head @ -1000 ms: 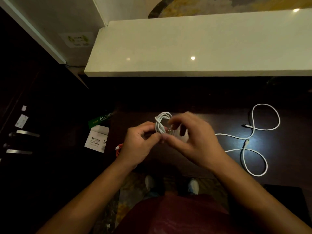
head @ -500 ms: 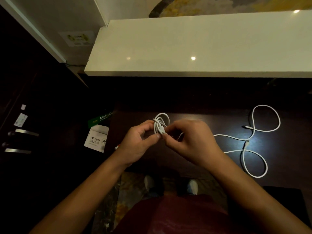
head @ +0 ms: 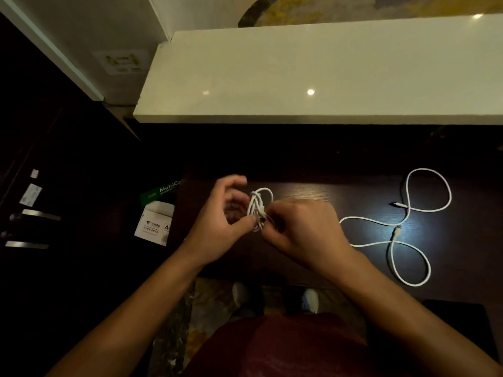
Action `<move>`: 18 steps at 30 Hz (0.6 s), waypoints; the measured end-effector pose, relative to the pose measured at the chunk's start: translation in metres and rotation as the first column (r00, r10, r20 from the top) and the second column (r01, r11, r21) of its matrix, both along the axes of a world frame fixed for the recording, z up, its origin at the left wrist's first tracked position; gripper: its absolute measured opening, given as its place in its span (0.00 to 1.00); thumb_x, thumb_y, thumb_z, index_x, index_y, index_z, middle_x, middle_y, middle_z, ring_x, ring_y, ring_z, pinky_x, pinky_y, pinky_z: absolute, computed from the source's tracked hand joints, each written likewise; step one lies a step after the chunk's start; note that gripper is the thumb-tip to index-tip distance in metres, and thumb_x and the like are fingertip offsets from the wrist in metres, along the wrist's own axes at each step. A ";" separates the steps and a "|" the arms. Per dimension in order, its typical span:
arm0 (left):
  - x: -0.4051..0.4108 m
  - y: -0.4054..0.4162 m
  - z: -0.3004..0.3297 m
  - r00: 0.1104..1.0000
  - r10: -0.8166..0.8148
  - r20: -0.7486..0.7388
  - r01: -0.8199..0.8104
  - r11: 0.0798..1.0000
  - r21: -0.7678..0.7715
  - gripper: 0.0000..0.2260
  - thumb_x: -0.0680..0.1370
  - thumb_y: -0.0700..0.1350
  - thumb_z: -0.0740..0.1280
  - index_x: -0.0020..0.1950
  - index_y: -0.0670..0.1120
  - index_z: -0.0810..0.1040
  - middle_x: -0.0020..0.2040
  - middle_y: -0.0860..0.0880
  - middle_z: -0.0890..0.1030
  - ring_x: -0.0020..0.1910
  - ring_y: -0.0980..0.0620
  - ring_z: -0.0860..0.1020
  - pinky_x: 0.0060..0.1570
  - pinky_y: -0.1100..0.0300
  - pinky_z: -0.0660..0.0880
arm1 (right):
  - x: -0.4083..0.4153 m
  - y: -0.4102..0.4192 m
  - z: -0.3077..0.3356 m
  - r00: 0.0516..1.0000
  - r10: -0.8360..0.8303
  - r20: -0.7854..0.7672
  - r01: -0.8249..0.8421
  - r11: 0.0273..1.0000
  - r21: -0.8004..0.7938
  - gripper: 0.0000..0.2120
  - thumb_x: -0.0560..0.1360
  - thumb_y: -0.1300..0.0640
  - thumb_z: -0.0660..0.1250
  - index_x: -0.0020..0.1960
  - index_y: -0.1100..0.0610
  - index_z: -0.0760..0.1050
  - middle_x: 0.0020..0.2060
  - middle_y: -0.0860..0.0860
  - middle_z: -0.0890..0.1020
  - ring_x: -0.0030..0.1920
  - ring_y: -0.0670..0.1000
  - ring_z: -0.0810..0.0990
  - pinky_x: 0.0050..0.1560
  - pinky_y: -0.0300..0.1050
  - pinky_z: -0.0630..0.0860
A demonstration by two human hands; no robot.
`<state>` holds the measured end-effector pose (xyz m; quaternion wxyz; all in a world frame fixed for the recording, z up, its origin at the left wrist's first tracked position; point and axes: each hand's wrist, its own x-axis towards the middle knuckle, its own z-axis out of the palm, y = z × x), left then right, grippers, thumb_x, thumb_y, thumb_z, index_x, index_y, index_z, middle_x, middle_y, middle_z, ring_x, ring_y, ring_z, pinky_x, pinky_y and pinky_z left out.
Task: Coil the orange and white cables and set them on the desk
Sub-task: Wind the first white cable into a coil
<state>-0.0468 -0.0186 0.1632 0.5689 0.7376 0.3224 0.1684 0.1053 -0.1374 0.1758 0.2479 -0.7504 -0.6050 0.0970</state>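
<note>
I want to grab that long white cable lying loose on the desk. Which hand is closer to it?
Right. The right hand is just left of the loose white cable; the left hand is farther left.

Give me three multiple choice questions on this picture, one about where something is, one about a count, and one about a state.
1. Where does the loose cable lie?
A. on the desk, right of the hands
B. on the pale counter
C. on the floor

2. How many white cables show?
A. one
B. two
C. four

3. What state is the coil in?
A. flat on the desk
B. held between both hands
C. hanging from the counter

Answers: 1 A, it sprawls in loops on the dark desk. 2 B, one bundled, one loose. 3 B, the left hand and right hand both pinch it.
</note>
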 end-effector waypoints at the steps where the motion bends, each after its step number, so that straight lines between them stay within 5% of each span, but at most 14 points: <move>1: -0.002 0.001 0.001 1.000 -0.023 0.014 0.023 0.999 0.032 0.31 0.72 0.46 0.74 0.73 0.56 0.68 0.54 0.49 0.79 0.54 0.51 0.80 0.52 0.57 0.79 | 0.001 0.000 0.000 1.000 0.012 -0.017 -0.012 1.000 -0.011 0.18 0.74 0.40 0.57 0.39 0.51 0.77 0.33 0.47 0.80 0.32 0.53 0.80 0.29 0.48 0.74; 6: -0.005 0.011 0.013 0.972 -0.207 -0.114 0.233 0.923 0.307 0.24 0.78 0.39 0.72 0.73 0.51 0.74 0.60 0.52 0.77 0.62 0.51 0.77 0.61 0.51 0.76 | 0.002 -0.002 0.000 0.995 0.063 -0.081 -0.060 0.997 0.044 0.17 0.75 0.41 0.58 0.43 0.51 0.79 0.36 0.46 0.81 0.35 0.50 0.80 0.32 0.51 0.76; 13: -0.006 0.022 0.024 0.949 -0.301 -0.090 0.313 0.891 0.328 0.24 0.78 0.38 0.72 0.73 0.48 0.73 0.61 0.53 0.78 0.63 0.50 0.78 0.62 0.54 0.76 | 0.002 -0.004 -0.004 0.984 0.110 -0.144 -0.090 0.986 0.139 0.11 0.77 0.48 0.63 0.50 0.53 0.79 0.46 0.47 0.83 0.45 0.50 0.79 0.39 0.50 0.77; 18: -0.001 0.021 0.019 0.932 -0.305 -0.196 0.360 0.726 0.586 0.27 0.77 0.42 0.71 0.75 0.44 0.71 0.62 0.48 0.77 0.61 0.53 0.77 0.61 0.53 0.75 | 0.003 0.000 -0.005 0.966 0.100 -0.239 -0.069 0.989 0.134 0.11 0.77 0.46 0.64 0.50 0.51 0.80 0.42 0.44 0.82 0.43 0.46 0.78 0.41 0.49 0.77</move>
